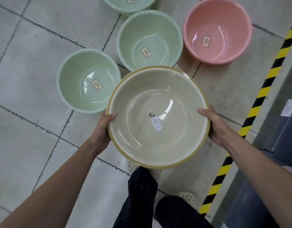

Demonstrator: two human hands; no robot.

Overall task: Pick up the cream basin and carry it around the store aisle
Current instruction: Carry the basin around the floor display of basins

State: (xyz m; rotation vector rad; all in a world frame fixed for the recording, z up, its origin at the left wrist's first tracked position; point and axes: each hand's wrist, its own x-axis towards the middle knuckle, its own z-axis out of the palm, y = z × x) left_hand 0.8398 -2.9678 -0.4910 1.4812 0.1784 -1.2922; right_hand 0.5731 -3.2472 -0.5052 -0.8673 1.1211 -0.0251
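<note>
**Over the floor, mid-frame: cream basin in both grips**

Cream basin (142, 89) is upright, mouth up, held over the tiled floor (35, 55).
- Left grip (104, 129) clamps the rim at 9 o'clock, thumb hooked over the edge. Its fingers go under, out of sight.
- Right grip (214, 125) does the same at 3 o'clock.
- White label (155, 120) is stuck on the basin bottom, near centre.

On the floor, clock positions taken from the cream basin:
- Near green basin (89, 81) at 10 o'clock, rims just beside each other.
- Mid green basin (149, 41) at 12. The cream rim overlaps its near edge in view.
- Far green basin (130, 2) beyond that, cut off by the top edge.
- Pink basin (217, 32) at 1 o'clock, apart.
- Yellow-black tape (257, 99) runs diagonally down the right side, 2 to 5 o'clock.
- Dark trousers (142, 186) and a cream perforated shoe (186, 198) at 6 o'clock. The other shoe is mostly hidden under the basin.
</note>
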